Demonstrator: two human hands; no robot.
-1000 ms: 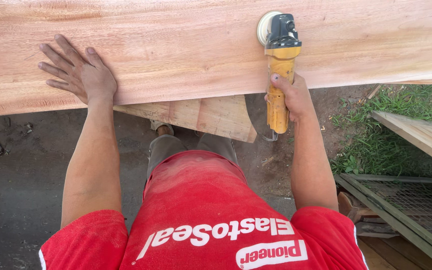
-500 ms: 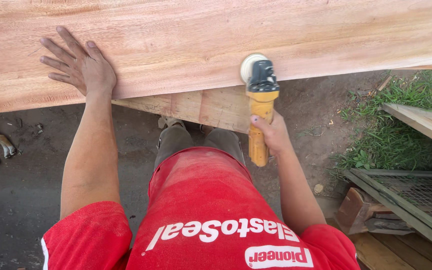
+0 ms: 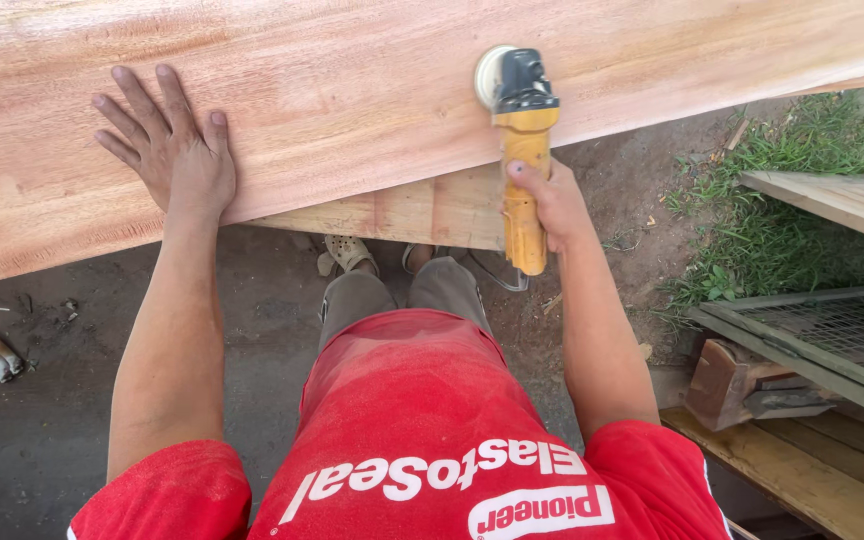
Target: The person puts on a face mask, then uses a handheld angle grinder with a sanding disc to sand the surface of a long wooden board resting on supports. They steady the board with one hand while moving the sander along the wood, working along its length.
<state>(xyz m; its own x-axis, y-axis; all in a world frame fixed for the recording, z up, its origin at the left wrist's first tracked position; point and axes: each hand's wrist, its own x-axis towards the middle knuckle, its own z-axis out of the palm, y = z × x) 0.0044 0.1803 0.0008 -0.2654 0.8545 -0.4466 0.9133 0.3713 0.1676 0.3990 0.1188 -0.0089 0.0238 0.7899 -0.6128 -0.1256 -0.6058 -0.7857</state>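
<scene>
A wide reddish wooden plank (image 3: 372, 90) runs across the top of the head view, resting on a paler wooden support (image 3: 422, 212). My left hand (image 3: 177, 150) lies flat on the plank near its front edge, fingers spread. My right hand (image 3: 547, 200) grips the yellow handle of an angle grinder (image 3: 520, 150). The grinder's black head and round sanding disc (image 3: 492, 75) press on the plank's surface right of centre. I am wearing a red shirt and grey trousers.
Bare dark ground lies below on the left. Grass (image 3: 802, 230) grows at the right. A pale board (image 3: 842, 200), a wire-mesh frame (image 3: 822, 335) and wooden planks (image 3: 812, 470) sit at the right and lower right. Sandalled feet (image 3: 352, 250) show under the support.
The grinder slid left along the plank's front edge, then back up onto the surface. My left hand has stayed pressed on the plank.
</scene>
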